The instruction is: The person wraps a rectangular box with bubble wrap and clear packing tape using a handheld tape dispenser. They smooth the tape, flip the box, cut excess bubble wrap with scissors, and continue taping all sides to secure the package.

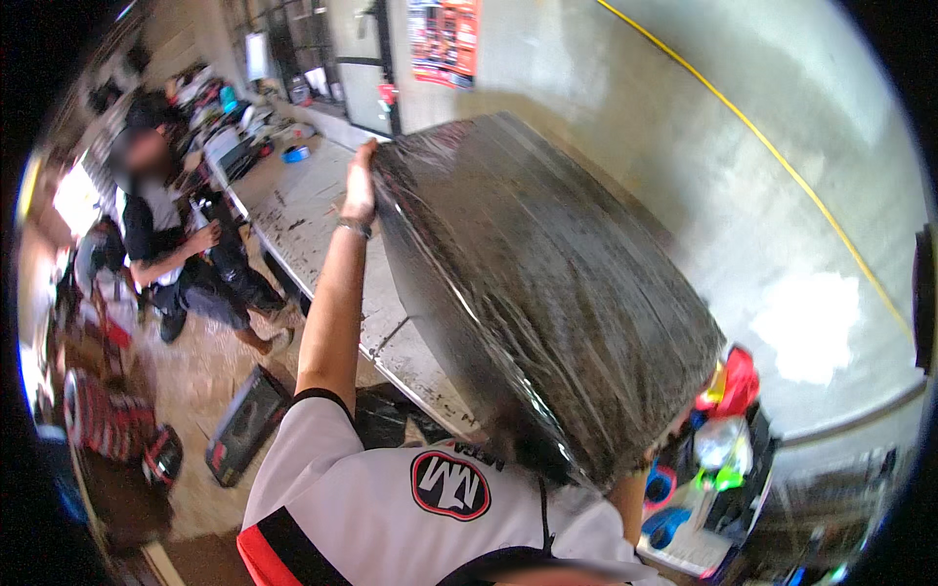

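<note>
A large rectangular block or box wrapped in black plastic film (542, 293) fills the middle of the view, tilted over the worktable (293, 198). My left hand (359, 187) grips its far left corner, arm stretched out and a bracelet on the wrist. At the near right corner my right forearm (632, 502) goes up against the package, which hides the right hand. The film is wrinkled and shiny along the near edge. Whether the package rests on the table cannot be made out.
A person (165, 220) stands left of the table. Assorted items (220, 110) are piled at its far end, with a blue tape roll (295, 154) nearby. A dark box (248, 425) lies on the floor. At right are blue rolls (665, 526) and plastic bags (724, 443); a concrete wall (659, 168) stands behind.
</note>
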The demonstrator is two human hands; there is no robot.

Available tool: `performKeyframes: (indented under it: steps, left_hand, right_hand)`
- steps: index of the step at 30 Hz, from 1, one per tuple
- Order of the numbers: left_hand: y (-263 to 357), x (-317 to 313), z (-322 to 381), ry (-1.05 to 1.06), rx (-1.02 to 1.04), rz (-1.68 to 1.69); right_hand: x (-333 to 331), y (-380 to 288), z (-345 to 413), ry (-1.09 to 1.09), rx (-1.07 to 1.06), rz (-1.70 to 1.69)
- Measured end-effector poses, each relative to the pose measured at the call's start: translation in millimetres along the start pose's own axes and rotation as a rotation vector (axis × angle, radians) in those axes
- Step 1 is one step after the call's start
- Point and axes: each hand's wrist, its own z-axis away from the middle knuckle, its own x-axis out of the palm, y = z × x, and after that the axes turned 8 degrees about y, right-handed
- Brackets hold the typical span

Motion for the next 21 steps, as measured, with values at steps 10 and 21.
performKeyframes:
  steps: [10, 21]
  left_hand:
    - [28, -9, 177, 0.359, 0.519, -0.621]
    - [51, -25, 189, -0.172, -0.326, 0.441]
  right_hand:
    - [-9, -20, -22, -0.289, -0.108, -0.023]
    - [25, -49, -36, -0.495, -0.127, -0.063]
